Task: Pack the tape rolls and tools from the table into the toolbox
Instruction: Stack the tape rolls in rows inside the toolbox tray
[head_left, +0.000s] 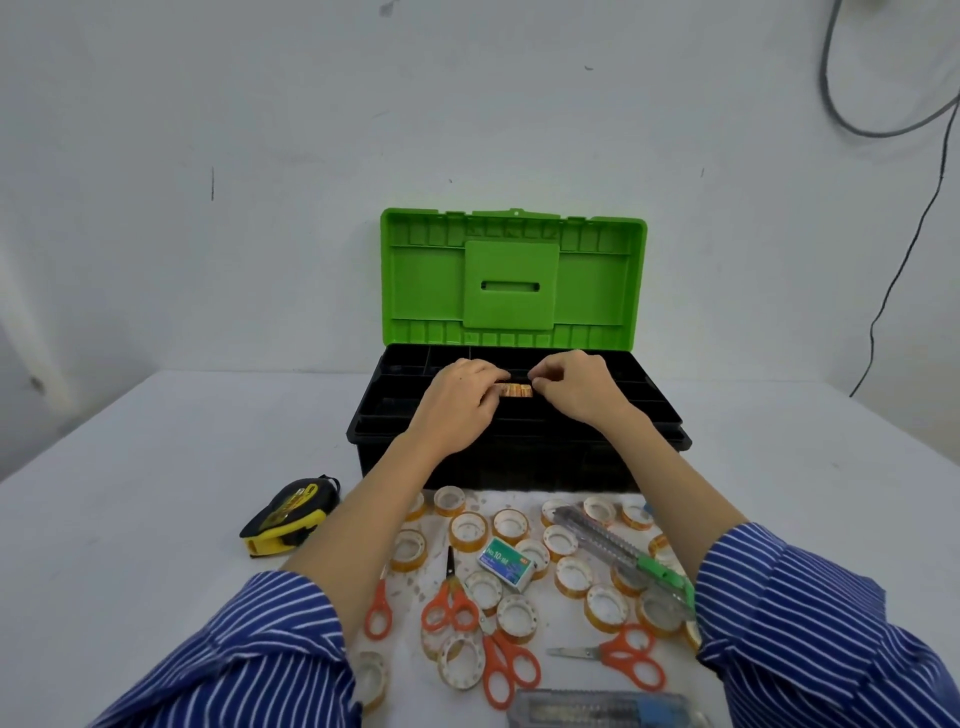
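One black plastic toolbox (519, 457) sits at the far middle of the white table (130, 493), its green lid (511, 278) standing upright and open behind it. Both hands are over the black divided tray on top. The left hand (457, 397) and right hand (574, 387) hold a short row of amber tape rolls (514, 389) between them, rolls standing on edge and pressed side to side; the exact number in that row is hard to tell. The left hand's fingers curl over the row's left end, and the right hand's thumb and fingers pinch narrowly at its right end.

Near side of the table now: loose amber tape rolls with white cores (467, 530) lie scattered between the two striped blue sleeves, roughly twenty of them, some hidden under the arms. Orange-handled scissors: four in view, one (452, 603) left of centre, one (506, 665) nearer, one (618, 654) to the right, and one handle (377, 616) peeking out beside the left forearm. One small green box of staples (506, 564) rests among the rolls. One grey and green utility knife (623, 553) lies diagonally across rolls on the right. One clear blue-tinted plastic case (597, 709) sits at the near edge. One yellow and black tape measure (291, 514) lies well apart on the left.
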